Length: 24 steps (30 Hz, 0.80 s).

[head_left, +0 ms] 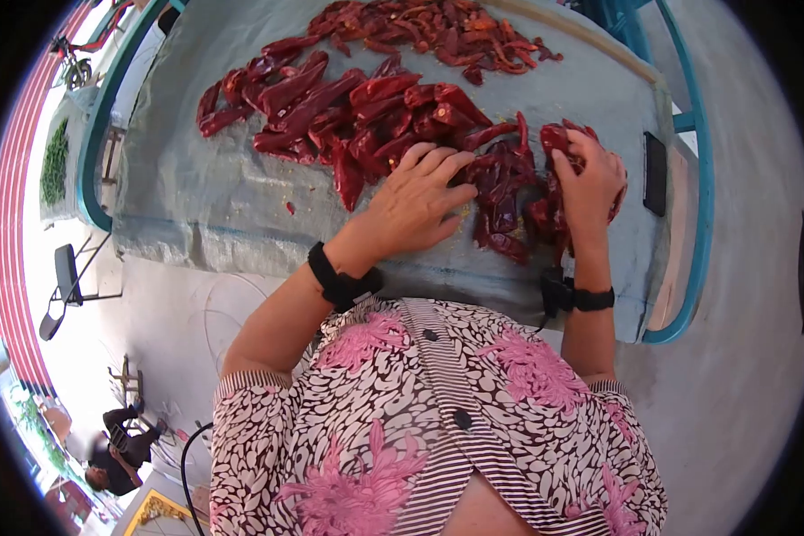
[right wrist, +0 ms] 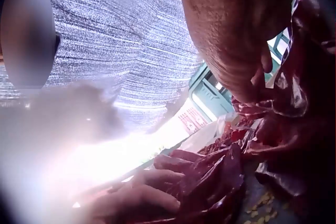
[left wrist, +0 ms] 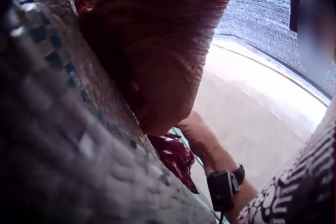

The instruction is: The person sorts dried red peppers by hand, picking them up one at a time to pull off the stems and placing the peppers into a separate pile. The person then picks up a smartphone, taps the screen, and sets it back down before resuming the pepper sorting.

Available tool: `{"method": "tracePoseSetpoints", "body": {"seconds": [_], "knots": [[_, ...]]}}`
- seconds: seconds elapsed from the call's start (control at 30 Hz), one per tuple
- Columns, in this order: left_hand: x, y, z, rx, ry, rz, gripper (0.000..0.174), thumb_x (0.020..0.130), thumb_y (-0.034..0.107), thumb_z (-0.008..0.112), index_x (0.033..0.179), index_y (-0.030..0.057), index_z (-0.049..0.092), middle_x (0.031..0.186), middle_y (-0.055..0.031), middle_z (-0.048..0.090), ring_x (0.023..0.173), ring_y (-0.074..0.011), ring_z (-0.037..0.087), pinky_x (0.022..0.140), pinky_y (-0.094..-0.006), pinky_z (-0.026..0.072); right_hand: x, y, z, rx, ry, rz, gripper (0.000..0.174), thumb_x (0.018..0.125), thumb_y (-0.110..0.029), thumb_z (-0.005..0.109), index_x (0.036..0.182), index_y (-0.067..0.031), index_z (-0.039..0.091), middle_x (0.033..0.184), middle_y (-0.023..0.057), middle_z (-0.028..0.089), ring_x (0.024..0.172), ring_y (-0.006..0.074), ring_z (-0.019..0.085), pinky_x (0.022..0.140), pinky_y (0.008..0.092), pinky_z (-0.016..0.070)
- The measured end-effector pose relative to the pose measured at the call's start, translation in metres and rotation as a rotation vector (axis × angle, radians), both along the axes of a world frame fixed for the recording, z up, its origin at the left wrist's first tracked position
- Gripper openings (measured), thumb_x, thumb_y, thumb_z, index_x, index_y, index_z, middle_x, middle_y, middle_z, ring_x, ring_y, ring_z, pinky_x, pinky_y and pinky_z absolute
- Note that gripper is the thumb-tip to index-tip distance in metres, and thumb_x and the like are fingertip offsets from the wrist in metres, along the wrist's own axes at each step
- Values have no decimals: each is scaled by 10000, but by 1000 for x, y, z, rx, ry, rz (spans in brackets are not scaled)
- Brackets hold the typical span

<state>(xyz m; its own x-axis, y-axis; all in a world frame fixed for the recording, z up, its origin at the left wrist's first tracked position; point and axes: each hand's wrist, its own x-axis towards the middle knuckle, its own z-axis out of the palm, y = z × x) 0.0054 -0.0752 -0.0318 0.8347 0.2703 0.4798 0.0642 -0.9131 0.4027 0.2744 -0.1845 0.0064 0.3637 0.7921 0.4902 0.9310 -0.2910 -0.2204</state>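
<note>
Dried red chili peppers [head_left: 402, 112], dark and glossy, lie heaped across a grey-green sheet [head_left: 268, 214]. My left hand [head_left: 420, 196] is palm down at the near edge of the heap, its fingers loosely bent and fingertips touching the peppers. To its right is a smaller clump of peppers [head_left: 500, 192]. My right hand [head_left: 591, 183] grips chili peppers [head_left: 554, 136] at the far right of the heap, thumb and fingers on either side. In the right wrist view, the right fingers reach down to wrinkled peppers [right wrist: 286, 95]; the palm side is hidden.
Flatter, brighter red pepper pieces [head_left: 447, 31] lie at the back. A black phone-like object [head_left: 655, 174] rests near the right edge. A teal metal frame [head_left: 701, 196] borders the sheet. Pale seeds [right wrist: 262, 208] lie among the peppers. Another person [head_left: 116, 456] sits at far left.
</note>
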Motion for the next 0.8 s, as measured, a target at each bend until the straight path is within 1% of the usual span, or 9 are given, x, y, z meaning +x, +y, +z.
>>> {"method": "tracePoseSetpoints", "body": {"seconds": [0.07, 0.1, 0.2, 0.23, 0.37, 0.53, 0.57, 0.67, 0.8], "knots": [[1, 1, -4, -11, -18, -4, 399, 762, 180, 776, 1149, 115, 701, 1434, -139, 524, 1339, -320, 481, 1157, -497, 330, -4, -5, 7, 67, 108, 61, 331, 834, -210, 807, 1149, -147, 727, 1015, 9, 736, 1033, 250, 639, 1066, 480, 372], [2, -1, -2, -22, -24, -4, 394, 765, 181, 775, 1146, 114, 702, 1434, -141, 525, 1334, -321, 485, 1155, -496, 335, -10, -8, 16, 87, 95, 96, 299, 840, -174, 801, 1126, -116, 735, 1035, 31, 739, 1004, 261, 646, 1010, 446, 413], [3, -2, -4, -25, -47, -2, 376, 774, 186, 775, 1136, 111, 706, 1432, -143, 527, 1323, -320, 497, 1146, -495, 349, -23, -11, 24, 88, 128, 105, 288, 845, -141, 792, 1123, -94, 734, 1041, 50, 735, 1014, 269, 643, 991, 439, 431], [3, -2, -4, -30, -50, -1, 368, 777, 188, 775, 1131, 112, 707, 1429, -141, 529, 1321, -320, 499, 1144, -495, 353, -26, -10, 26, 88, 82, 153, 267, 850, -113, 780, 1111, -78, 734, 1043, 58, 732, 1018, 283, 640, 970, 423, 446], [5, -3, -4, -52, -44, -4, 356, 785, 205, 779, 1127, 123, 717, 1420, -133, 531, 1317, -319, 498, 1150, -492, 348, -37, -10, 34, 20, 35, 266, 267, 847, -112, 779, 1111, -110, 742, 1056, 50, 727, 1024, 272, 637, 1048, 462, 419], [5, -3, -6, -70, -21, -8, 407, 804, 332, 799, 1153, 135, 730, 1434, -128, 514, 1331, -314, 474, 1165, -490, 324, -54, -11, 34, -105, 2, 411, 277, 831, -106, 782, 1099, -168, 756, 1032, 23, 705, 1039, 245, 626, 1126, 529, 369], [7, -4, -7, -78, -28, -8, 426, 808, 367, 801, 1158, 134, 732, 1439, -127, 510, 1334, -313, 468, 1167, -490, 319, -54, -11, 34, -121, 7, 429, 273, 819, -86, 782, 1077, -172, 760, 1007, 8, 687, 1042, 242, 618, 1121, 532, 372], [7, -5, -6, -77, -18, -1, 486, 813, 462, 790, 1146, 112, 738, 1446, -128, 505, 1340, -314, 461, 1168, -489, 318, -60, -13, 34, -167, 35, 481, 274, 802, -66, 780, 1055, -169, 760, 996, 6, 677, 1031, 244, 612, 1120, 541, 372], [6, -4, -6, -67, -8, -3, 509, 834, 513, 753, 1101, 80, 747, 1441, -131, 509, 1331, -321, 467, 1165, -490, 320, -65, -14, 31, -192, 64, 529, 286, 776, -53, 780, 1040, -162, 758, 975, 9, 665, 1016, 245, 608, 1115, 544, 379]]}}
